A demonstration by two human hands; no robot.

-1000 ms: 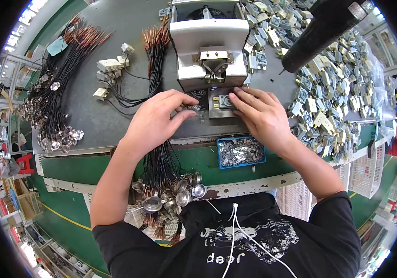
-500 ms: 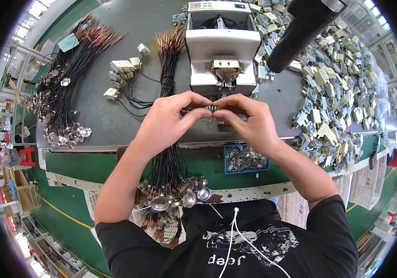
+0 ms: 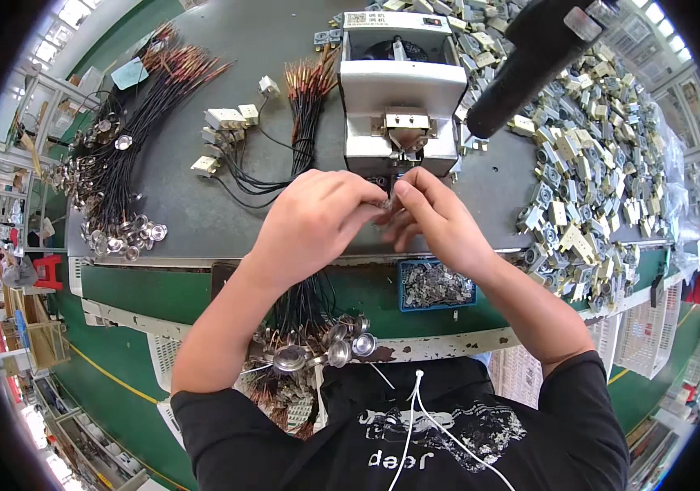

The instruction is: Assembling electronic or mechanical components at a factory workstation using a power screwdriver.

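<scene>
My left hand (image 3: 309, 219) is closed in front of the bench machine (image 3: 403, 86). Its fingertips pinch a small shiny piece, mostly hidden by the fingers. A short gap away, my right hand (image 3: 448, 225) has thumb and index finger together just below the machine's front jaw (image 3: 408, 135). What they hold, if anything, is too small to name; its lower fingers curl and blur. The machine has a white-silver housing with a dark round part in its open top. Left of it lies a bundle of black wires (image 3: 309, 106) with copper-coloured ends, running down past my left hand.
White sockets on wires (image 3: 226, 119) and another wire bundle (image 3: 141, 123) with round metal caps lie to the left. Grey and cream sockets (image 3: 571, 155) pile up at right. A black arm (image 3: 513, 78) hangs over them. A blue tray (image 3: 437, 286) of small metal parts sits near the edge.
My hands, fingertips together around a small ridged piece before, have drawn apart. The right fingers have turned up toward the machine. The whole view has shifted slightly.
</scene>
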